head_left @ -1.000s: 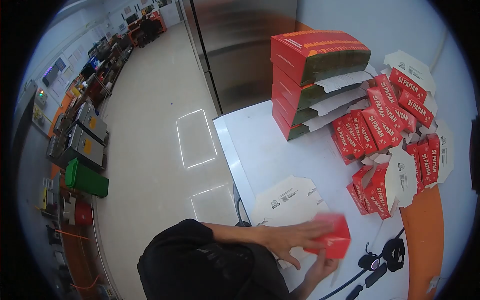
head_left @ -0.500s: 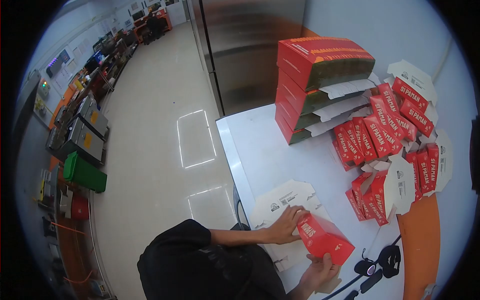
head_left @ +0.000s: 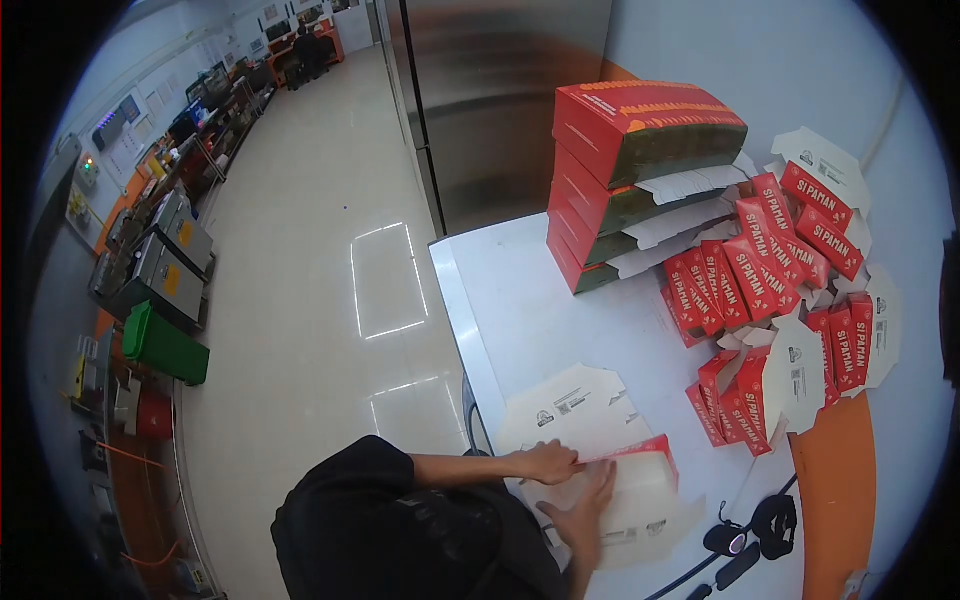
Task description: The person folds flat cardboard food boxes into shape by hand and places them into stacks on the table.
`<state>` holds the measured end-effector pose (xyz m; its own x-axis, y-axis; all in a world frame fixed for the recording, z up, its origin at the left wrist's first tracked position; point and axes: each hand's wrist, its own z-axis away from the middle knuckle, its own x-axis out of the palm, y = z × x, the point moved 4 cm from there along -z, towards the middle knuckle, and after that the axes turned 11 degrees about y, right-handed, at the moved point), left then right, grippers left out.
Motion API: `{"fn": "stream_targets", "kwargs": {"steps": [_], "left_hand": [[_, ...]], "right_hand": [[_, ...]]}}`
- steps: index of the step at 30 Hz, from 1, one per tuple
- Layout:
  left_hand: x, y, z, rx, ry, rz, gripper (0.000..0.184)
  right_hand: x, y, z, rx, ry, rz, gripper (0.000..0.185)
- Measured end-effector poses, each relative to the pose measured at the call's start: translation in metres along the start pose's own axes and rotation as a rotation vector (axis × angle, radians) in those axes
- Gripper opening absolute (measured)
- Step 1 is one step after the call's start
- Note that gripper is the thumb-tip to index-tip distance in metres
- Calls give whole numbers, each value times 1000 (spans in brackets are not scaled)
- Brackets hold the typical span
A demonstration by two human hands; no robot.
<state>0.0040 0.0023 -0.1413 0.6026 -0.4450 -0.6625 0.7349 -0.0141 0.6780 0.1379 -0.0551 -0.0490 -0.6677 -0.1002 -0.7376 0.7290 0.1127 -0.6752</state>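
Observation:
A partly folded carton lies near the front of the white table, its pale inside up and a red side wall standing along its far edge. My left hand is closed on the carton's left end, by that red wall. Spread over the pale panel, my right hand touches the carton with its fingers apart and grips nothing. Flat white cardboard with a printed logo sits just beyond both hands.
Large red and green boxes are stacked at the table's back. Folded red cartons are piled to the right. A black device with a cable lies at the front right. A steel cabinet stands behind the table.
The red carton, earlier held up with its printed side showing, is now down on the table with its pale inside up. My right hand has let go of its corner and spread over it.

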Motion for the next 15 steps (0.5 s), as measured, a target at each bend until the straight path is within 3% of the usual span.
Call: {"fn": "stream_targets", "kwargs": {"steps": [2, 4, 8, 11, 14, 15], "left_hand": [[-3, -8, 1, -18, -249, 226, 54], [-9, -10, 3, -50, -261, 301, 59], [-48, 4, 14, -199, -421, 305, 68], [-44, -3, -4, 164, -204, 802, 62], [-90, 28, 22, 561, 386, 357, 61], [-92, 39, 28, 659, 354, 232, 56]], "right_hand": [[21, 2, 4, -19, 13, 174, 107], [41, 17, 10, -78, 87, 246, 94], [41, 70, 7, -46, 97, -59, 45], [20, 84, 3, 78, 260, -248, 20], [-9, 75, 1, 223, 148, -415, 18], [-13, 72, -1, 222, 98, -462, 16]]}}
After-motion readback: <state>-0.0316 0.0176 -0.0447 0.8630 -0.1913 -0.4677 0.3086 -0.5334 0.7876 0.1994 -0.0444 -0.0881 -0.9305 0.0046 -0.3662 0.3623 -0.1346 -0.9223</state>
